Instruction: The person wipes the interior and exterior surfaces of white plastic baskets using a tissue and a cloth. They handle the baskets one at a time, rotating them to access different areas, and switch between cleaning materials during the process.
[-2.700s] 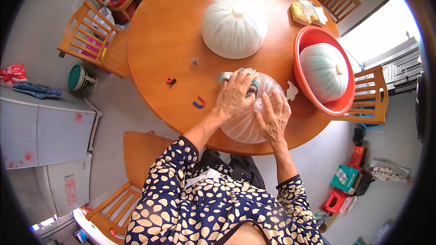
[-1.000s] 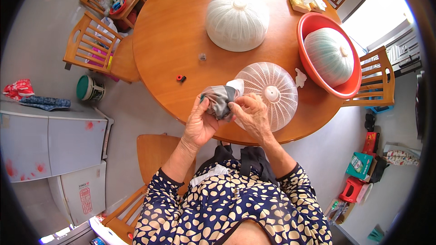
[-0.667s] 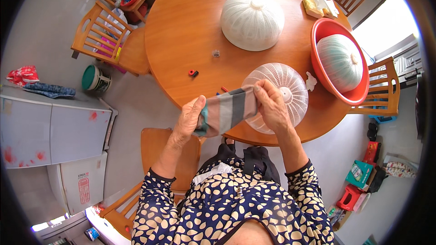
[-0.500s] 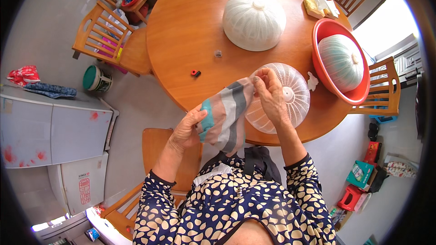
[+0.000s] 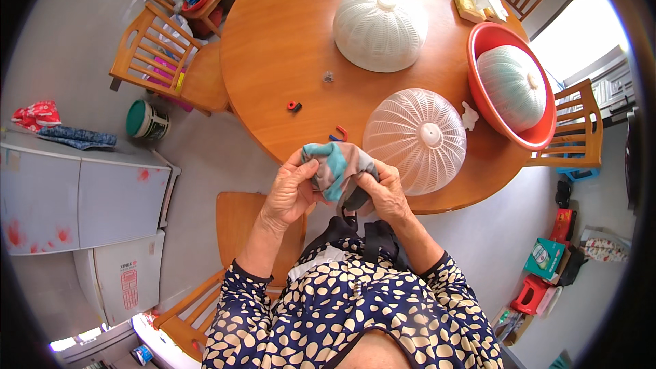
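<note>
Both my hands hold a striped cloth (image 5: pixel 335 166) in teal, dusty pink, grey and black, bunched up in front of my body at the table's near edge. My left hand (image 5: pixel 288 191) grips its left end, thumb on the teal patch. At the right end, my right hand (image 5: pixel 387 197) pinches the greyish fabric between thumb and fingers. Just beyond the cloth, a red-and-blue U-shaped piece (image 5: pixel 339 134) lies on the table. A translucent slotted plastic dome cover (image 5: pixel 413 140) rests beyond my right hand, apart from it.
On the round wooden table (image 5: pixel 273 48) stand a white dome cover (image 5: pixel 380 27), small red and black pieces (image 5: pixel 294 106) and a tiny clear item (image 5: pixel 329 76). A red basin (image 5: pixel 478 106) at right holds a pale green dome (image 5: pixel 512 85). A wooden chair (image 5: pixel 256 225) stands at left.
The cloth was stretched between my hands and is now bunched. My right hand came down and nearer my left, uncovering the dome cover and the red-and-blue piece.
</note>
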A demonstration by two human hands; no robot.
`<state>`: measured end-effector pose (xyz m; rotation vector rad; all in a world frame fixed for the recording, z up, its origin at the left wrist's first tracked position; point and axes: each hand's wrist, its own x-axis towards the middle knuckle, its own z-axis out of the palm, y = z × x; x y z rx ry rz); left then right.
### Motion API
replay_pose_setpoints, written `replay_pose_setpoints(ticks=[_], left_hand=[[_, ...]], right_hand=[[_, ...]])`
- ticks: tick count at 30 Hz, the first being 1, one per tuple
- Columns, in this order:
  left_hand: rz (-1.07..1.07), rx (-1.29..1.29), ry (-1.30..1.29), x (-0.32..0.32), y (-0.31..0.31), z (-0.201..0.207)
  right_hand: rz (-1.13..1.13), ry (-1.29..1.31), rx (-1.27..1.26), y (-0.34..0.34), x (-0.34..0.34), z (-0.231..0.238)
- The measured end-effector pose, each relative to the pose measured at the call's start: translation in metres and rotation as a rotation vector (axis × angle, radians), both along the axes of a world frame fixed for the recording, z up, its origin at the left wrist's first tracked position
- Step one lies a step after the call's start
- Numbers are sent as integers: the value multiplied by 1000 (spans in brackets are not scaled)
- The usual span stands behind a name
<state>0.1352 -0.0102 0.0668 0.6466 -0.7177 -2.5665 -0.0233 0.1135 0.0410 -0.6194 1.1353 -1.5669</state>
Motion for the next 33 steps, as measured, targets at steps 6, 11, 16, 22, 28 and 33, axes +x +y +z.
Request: replay_pose_setpoints(ticks=[6,11,16,22,28,33], left_hand=[[114,5,-280,-9,4,-5],[88,-295,-663,-6,-2,-2],[112,-370,-408,-1,-10,1],[281,179,-54,-8,10,12],[387,-15,-96,-27,56,-24],[601,-157,-167,-41,62,-31]], right_hand=[[-102,-610,-10,12,6,-23],[-130,-496,53,16,-3,-15],[-49,-515,126,16,-17,-26],[130,-38,2,11,-27,-24],[71,-582,199,7,-24,-22],[347,594,125,29,-41,10]])
